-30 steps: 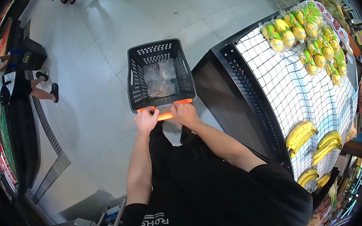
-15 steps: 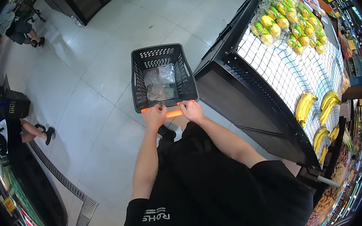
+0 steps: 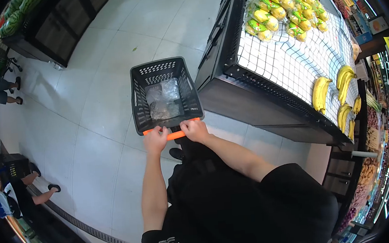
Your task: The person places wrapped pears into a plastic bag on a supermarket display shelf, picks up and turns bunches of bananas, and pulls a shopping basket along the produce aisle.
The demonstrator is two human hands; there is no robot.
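Note:
Both hands are wrapped round the orange handle (image 3: pixel 176 135) of a dark grey perforated basket (image 3: pixel 139 103). My left hand (image 3: pixel 156 139) grips its left part, and my right hand (image 3: pixel 194 130) grips its right part, with a stretch of bare handle between them. Inside the basket, clear plastic packages (image 3: pixel 164 98) lie on the bottom; their contents are too unclear to name.
To the right stands a produce display (image 3: pixel 273 68) with bagged yellow fruit (image 3: pixel 286 9) and banana bunches (image 3: pixel 321 94). A person (image 3: pixel 20 194) is at the lower left, another (image 3: pixel 2 89) farther up. A dark cabinet (image 3: pixel 56 22) holds green produce at the upper left.
The view has turned and moved forward along the display. The bananas now appear higher, the people lower at the left, and the upper-left cabinet shows more. Both hands keep hold of the handle.

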